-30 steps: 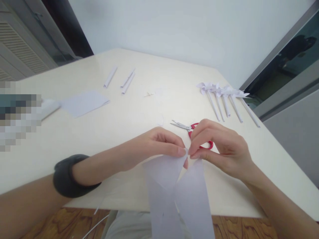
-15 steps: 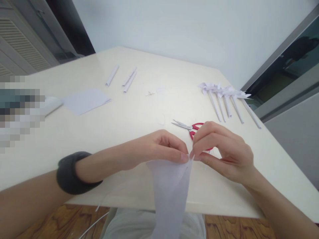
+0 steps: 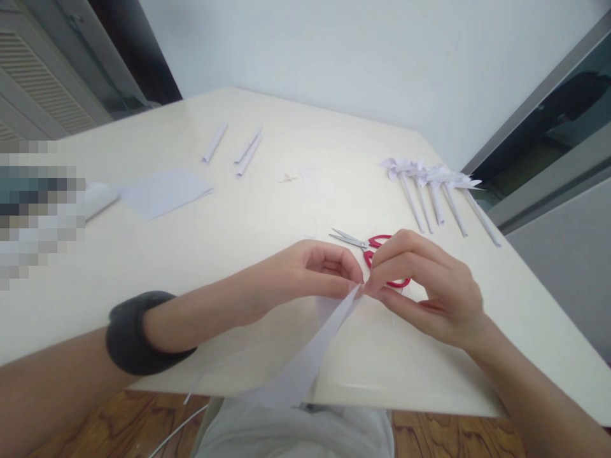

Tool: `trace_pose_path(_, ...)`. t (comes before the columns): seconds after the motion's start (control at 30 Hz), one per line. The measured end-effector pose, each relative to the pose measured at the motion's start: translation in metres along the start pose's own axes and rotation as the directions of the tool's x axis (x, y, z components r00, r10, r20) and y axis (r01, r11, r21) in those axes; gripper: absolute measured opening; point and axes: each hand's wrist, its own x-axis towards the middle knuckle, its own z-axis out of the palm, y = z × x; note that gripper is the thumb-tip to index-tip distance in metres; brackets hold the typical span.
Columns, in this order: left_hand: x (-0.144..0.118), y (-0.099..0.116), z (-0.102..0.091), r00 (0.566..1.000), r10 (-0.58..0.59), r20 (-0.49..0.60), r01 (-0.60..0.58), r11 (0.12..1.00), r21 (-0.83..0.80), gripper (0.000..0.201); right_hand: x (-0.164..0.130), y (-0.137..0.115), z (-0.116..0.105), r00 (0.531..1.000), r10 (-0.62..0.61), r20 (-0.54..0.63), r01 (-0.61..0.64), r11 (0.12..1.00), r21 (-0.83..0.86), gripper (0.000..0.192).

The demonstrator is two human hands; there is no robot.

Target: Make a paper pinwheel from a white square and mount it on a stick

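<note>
A thin white sheet of paper [image 3: 303,366] hangs from my fingertips, slanting down to the left over the table's front edge. My left hand [image 3: 310,273], with a black band [image 3: 136,332] on the wrist, pinches its upper end between thumb and fingers. Close against those fingertips, my right hand [image 3: 429,286] pinches the same corner of the paper. Just behind my right hand lie scissors [image 3: 351,238] with red handles, blades slightly apart and pointing left; the fingers partly cover the handles.
Several white paper pinwheels [image 3: 432,178] on rolled sticks lie at the right. Rolled paper tubes [image 3: 249,152] rest toward the back left, near flat white paper sheets [image 3: 165,194]. Small scraps [image 3: 287,177] lie mid-table. A white cord [image 3: 179,429] hangs below the front edge.
The paper has turned from hanging broad and straight down to slanting left, seen more edge-on. Both hands stay pinched together and have risen slightly.
</note>
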Motion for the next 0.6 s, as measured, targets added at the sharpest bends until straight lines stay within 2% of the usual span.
trace_pose_path(0.13, -0.001, 0.005, 0.001, 0.999, -0.035, -0.023, 0.036, 0.997, 0.061, 0.008, 0.000, 0.002, 0.001, 1.000, -0.017, -0.011, 0.016, 0.999, -0.034, 0.014)
trace_pose_path(0.2, -0.002, 0.007, 0.003, 0.999, -0.005, -0.045, 0.010, 0.995, 0.099, 0.007, -0.001, 0.003, 0.002, 1.000, -0.004, -0.028, 0.003, 0.999, -0.041, 0.016)
trace_pose_path(0.3, -0.005, 0.007, 0.007, 0.983, 0.153, -0.105, -0.129, 0.970, 0.205, 0.007, -0.003, 0.003, 0.005, 0.995, 0.039, -0.092, -0.042, 0.999, -0.026, 0.019)
trace_pose_path(0.43, -0.008, 0.007, 0.011, 0.923, 0.350, -0.160, -0.251, 0.862, 0.441, 0.007, -0.004, 0.001, 0.010, 0.979, 0.077, -0.188, -0.076, 0.997, 0.012, 0.022)
trace_pose_path(0.53, -0.009, 0.006, 0.012, 0.888, 0.432, -0.155, -0.301, 0.802, 0.516, 0.007, -0.004, 0.000, 0.014, 0.964, 0.120, -0.238, -0.112, 0.993, 0.046, 0.021)
trace_pose_path(0.6, -0.009, 0.005, 0.011, 0.882, 0.449, -0.144, -0.311, 0.784, 0.538, 0.008, -0.005, 0.000, 0.017, 0.953, 0.140, -0.268, -0.129, 0.990, 0.061, 0.021)
